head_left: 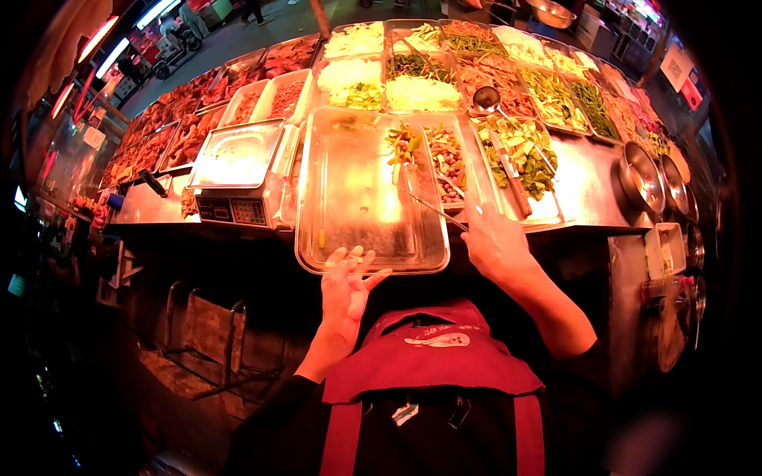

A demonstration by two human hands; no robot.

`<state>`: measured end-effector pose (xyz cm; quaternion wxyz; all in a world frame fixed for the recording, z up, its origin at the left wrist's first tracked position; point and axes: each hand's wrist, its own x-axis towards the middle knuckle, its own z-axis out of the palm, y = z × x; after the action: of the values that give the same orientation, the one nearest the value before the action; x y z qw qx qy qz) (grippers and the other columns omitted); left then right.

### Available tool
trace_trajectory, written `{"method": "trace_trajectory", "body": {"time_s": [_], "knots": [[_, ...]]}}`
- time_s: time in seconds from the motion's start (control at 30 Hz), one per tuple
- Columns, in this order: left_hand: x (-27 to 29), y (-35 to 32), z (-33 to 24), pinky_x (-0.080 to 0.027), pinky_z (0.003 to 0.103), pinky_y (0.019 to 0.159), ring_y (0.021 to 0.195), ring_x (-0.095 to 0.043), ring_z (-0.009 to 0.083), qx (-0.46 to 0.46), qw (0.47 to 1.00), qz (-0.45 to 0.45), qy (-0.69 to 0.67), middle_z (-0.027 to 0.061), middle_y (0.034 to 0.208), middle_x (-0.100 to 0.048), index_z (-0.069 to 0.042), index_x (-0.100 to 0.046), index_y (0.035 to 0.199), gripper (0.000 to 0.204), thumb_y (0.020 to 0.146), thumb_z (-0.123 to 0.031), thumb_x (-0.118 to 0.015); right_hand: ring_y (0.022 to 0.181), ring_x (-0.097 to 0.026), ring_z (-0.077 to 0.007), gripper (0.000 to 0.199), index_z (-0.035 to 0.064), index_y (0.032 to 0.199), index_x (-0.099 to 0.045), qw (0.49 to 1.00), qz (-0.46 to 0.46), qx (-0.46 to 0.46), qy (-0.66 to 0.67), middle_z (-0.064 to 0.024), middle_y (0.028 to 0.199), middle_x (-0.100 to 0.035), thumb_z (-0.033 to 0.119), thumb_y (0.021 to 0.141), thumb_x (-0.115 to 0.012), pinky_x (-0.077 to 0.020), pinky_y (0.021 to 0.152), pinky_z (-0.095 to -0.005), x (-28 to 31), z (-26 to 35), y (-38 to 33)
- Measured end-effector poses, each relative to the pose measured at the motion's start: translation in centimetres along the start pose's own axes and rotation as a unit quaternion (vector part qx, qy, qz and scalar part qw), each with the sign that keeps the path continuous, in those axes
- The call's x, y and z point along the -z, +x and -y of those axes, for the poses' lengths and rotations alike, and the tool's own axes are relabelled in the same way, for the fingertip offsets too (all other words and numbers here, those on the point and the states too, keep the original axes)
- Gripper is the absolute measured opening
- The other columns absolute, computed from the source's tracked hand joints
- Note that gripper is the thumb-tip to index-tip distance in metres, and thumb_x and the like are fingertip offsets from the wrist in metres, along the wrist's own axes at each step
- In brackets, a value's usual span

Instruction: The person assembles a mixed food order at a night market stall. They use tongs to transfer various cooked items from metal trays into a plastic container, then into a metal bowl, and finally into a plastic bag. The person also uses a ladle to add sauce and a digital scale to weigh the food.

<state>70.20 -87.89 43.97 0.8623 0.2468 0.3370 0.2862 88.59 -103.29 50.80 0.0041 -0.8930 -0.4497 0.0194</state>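
A large clear rectangular tray [341, 230] lies in front of me, its near end past the counter's front edge. It is mostly bare, with chopped green and yellow vegetables [403, 143] toward its far right. My left hand [343, 292] grips the tray's near rim, fingertips curled over it. In my right hand [496, 244], closed, is a long metal serving utensil [435, 209]. Its thin shaft reaches over the tray's right side toward the vegetables; the shape of its head is unclear. Beside the tray, a narrower container [462, 205] holds chopped food with red bits.
A scale [238, 155] with a metal pan stands left of the tray. Cut greens [524, 155] and a wooden-handled utensil [512, 178] are at right. A ladle [486, 99] lies behind. Metal bowls [641, 178] hang at the right edge. Below left is a metal-framed stool [210, 333].
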Motion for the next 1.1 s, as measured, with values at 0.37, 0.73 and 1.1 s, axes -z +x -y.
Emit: {"method": "trace_trajectory", "body": {"time_s": [0.37,0.73,1.1], "knots": [[-0.6,-1.2,-0.4,-0.048,0.052,0.080,0.112,-0.045,0.0347,0.022,1.000,0.009,0.010,0.0157,0.116,-0.040,-0.005,-0.029,0.120,0.045,0.078,-0.003,-0.046,0.074,-0.060,-0.0265,0.048,0.0015,0.126,-0.038,0.982,-0.143,-0.051,-0.108,-0.0157,0.091,-0.053,0.014,0.081,-0.050,-0.0515,0.058,-0.0325,-6.6,-1.2,8.2],[-0.1,-1.1,-0.7,-0.050,0.051,0.076,0.109,-0.047,0.0346,0.014,1.000,-0.001,0.011,0.0151,0.113,-0.042,-0.004,-0.031,0.117,0.044,0.077,-0.004,-0.049,0.072,-0.061,-0.0305,0.043,0.0047,0.124,-0.040,0.984,-0.176,-0.023,-0.037,-0.0220,0.102,-0.051,0.007,0.081,-0.046,-0.0520,0.058,-0.0376,-8.4,-2.4,8.3],[0.5,-0.3,-0.9,-0.050,0.051,0.075,0.107,-0.048,0.0351,0.020,1.000,-0.007,0.015,0.0150,0.111,-0.044,-0.005,-0.032,0.115,0.043,0.075,-0.003,-0.049,0.074,-0.060,-0.0368,0.040,0.0029,0.122,-0.042,0.985,-0.150,-0.074,0.041,-0.0250,0.110,-0.049,0.008,0.082,-0.044,-0.0503,0.062,-0.0443,-7.0,-3.4,8.6]]}}
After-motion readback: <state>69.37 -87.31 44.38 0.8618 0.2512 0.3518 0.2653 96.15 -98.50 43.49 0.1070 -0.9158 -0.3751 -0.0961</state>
